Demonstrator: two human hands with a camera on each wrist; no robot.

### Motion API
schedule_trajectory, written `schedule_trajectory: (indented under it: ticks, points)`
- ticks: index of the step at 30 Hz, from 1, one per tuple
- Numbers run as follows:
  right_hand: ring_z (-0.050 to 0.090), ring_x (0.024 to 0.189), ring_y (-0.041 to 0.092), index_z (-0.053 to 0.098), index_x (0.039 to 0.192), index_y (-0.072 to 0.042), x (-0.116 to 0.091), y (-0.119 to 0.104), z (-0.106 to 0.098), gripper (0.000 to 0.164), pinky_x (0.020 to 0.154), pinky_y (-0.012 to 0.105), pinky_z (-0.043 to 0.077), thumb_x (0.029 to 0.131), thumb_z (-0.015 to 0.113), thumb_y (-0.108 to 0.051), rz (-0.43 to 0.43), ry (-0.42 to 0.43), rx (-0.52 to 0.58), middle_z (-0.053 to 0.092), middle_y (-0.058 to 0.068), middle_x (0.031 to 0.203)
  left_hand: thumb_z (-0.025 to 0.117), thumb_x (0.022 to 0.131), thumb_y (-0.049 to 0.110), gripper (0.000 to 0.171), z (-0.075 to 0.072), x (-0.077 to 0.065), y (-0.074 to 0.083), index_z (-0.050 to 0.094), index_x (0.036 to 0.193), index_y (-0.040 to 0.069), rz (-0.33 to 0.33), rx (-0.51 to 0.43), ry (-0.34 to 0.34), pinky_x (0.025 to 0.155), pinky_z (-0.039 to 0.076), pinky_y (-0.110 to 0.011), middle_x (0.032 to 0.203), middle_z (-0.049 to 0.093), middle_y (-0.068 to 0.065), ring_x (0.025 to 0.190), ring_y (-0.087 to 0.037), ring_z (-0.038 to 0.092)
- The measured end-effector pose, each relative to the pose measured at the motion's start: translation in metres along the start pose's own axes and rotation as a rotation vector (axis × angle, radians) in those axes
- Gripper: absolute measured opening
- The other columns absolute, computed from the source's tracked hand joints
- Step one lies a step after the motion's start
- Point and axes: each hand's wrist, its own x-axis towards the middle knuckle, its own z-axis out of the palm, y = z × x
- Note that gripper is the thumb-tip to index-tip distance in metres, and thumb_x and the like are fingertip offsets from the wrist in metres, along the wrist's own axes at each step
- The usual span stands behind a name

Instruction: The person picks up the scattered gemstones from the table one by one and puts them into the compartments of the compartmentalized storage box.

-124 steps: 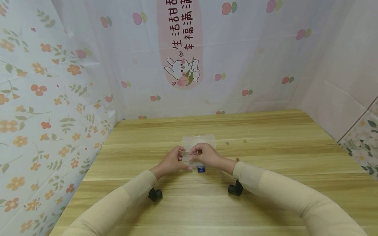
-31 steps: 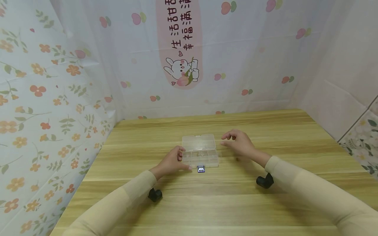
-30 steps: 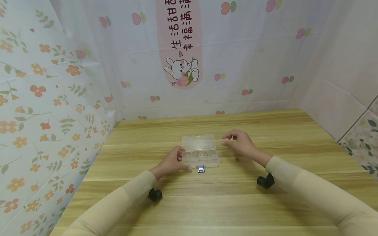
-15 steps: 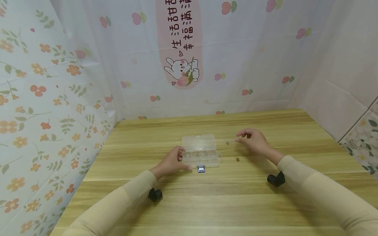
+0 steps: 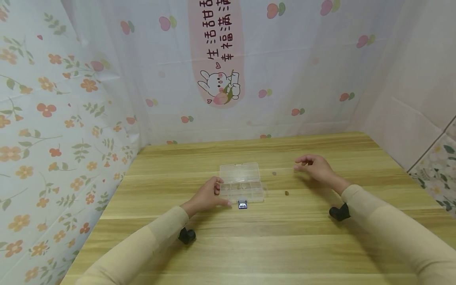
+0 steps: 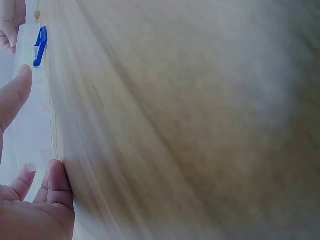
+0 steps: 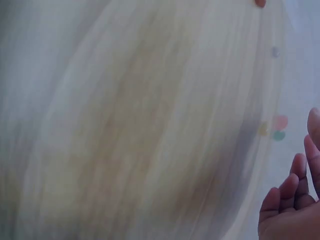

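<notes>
A clear plastic compartment box lies open on the table, its lid folded back and a blue latch at the front. Small pale pieces sit in some back-row compartments. My left hand holds the left end of the box, thumb at the front and fingers behind. Over the table to the right, my right hand has loosely bent fingers with nothing visible in them. Its fingertips are close to a small yellowish piece. Between box and right hand lie a small grey piece and a brown pebble-like piece.
The wood-grain table ends at a patterned cloth backdrop. Floral cloth hangs at the left. Each wrist bears a black camera mount, the right one low over the table.
My right hand has left the box and moved right, uncovering the compartments, then the grey and brown pieces. My left hand has stayed at the box's left end.
</notes>
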Motion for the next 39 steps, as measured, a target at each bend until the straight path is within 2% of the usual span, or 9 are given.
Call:
schedule_trajectory:
  ticks: [18, 27, 39]
  points:
    - [0.048, 0.092, 0.026, 0.062, 0.117, -0.002, 0.006, 0.016, 0.001, 0.041, 0.074, 0.035, 0.043, 0.09, 0.072, -0.031, 0.051, -0.094, 0.018, 0.055, 0.011, 0.105, 0.091, 0.069, 0.023, 0.072, 0.002, 0.0, 0.002, 0.048, 0.124, 0.004, -0.002, 0.006, 0.0, 0.078, 0.04, -0.034, 0.099, 0.046, -0.005, 0.088, -0.02, 0.045]
    - [0.049, 0.09, 0.025, 0.059, 0.119, 0.001, 0.005, 0.016, 0.001, 0.045, 0.07, 0.031, 0.046, 0.089, 0.073, -0.029, 0.073, -0.136, 0.047, 0.056, 0.012, 0.105, 0.091, 0.068, 0.023, 0.072, 0.001, 0.0, 0.002, 0.048, 0.123, 0.005, -0.002, 0.005, -0.001, 0.078, 0.04, -0.034, 0.099, 0.046, -0.005, 0.088, -0.02, 0.045]
    - [0.048, 0.089, 0.024, 0.06, 0.116, 0.004, 0.007, 0.014, 0.004, 0.036, 0.072, 0.029, 0.044, 0.09, 0.071, -0.018, 0.054, -0.152, 0.029, 0.055, 0.011, 0.099, 0.09, 0.069, 0.023, 0.072, 0.001, 0.0, 0.002, 0.048, 0.123, 0.004, -0.001, -0.006, -0.004, 0.077, 0.04, -0.034, 0.099, 0.045, -0.006, 0.088, -0.02, 0.044]
